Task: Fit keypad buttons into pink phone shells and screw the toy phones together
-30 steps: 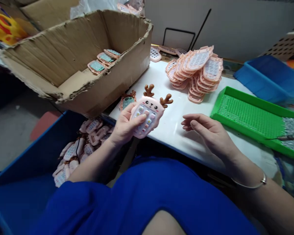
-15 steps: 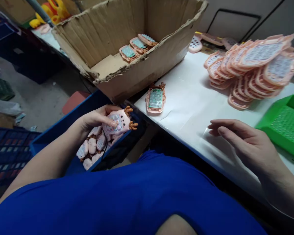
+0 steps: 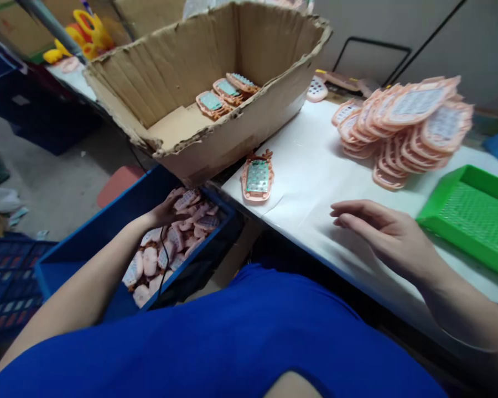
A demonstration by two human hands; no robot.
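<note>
My left hand (image 3: pixel 169 210) is down in a blue bin (image 3: pixel 72 258), its thumb and fingers spread just above a heap of pink toy phones (image 3: pixel 175 236). One toy phone (image 3: pixel 187 199) lies right by those fingertips. Over the white table hovers my right hand (image 3: pixel 375 229), fingers stretched and thumb apart, holding nothing. To its left, near the table edge, rests an open phone half (image 3: pixel 258 179) with a green circuit board and brown antlers.
A cardboard box (image 3: pixel 228 138) holds several open phone halves (image 3: pixel 211 104). Stacked pink phone covers (image 3: pixel 402 124) stand at the back right of the table (image 3: pixel 302 171), behind a green basket (image 3: pixel 473 213). A black cable hangs across the bin.
My left hand has lowered into the bin and let go of the antlered toy phone it held. The view has shifted slightly; my right hand stays over the table.
</note>
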